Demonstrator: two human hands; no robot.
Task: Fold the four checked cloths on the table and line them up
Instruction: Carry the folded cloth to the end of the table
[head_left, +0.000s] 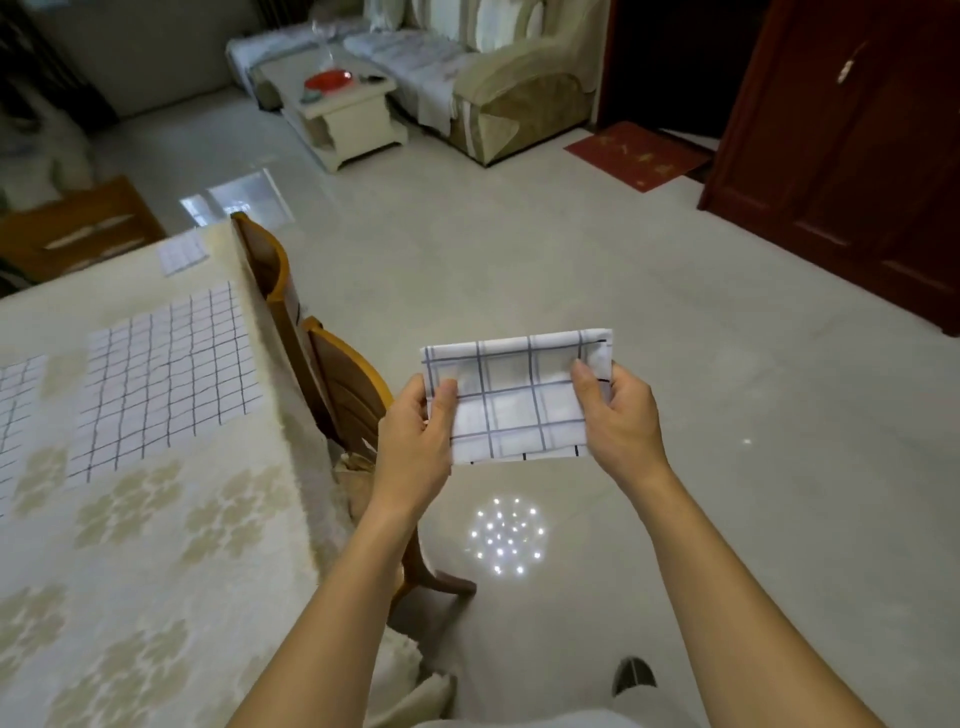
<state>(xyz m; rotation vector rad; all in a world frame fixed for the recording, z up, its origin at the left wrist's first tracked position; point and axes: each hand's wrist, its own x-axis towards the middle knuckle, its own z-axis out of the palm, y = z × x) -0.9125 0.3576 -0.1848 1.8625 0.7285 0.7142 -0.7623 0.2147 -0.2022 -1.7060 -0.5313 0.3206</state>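
Soft daylight (floor (519, 260) glare, warped edges)

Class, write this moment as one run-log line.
left hand: pinches folded cloth | right hand: pinches it | held: off table | unfolded cloth: on table

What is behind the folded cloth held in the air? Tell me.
Pale floor tiles show around the folded cloth. The left hand and right hand pinch it, thumbs in front; their fingers behind are covered.
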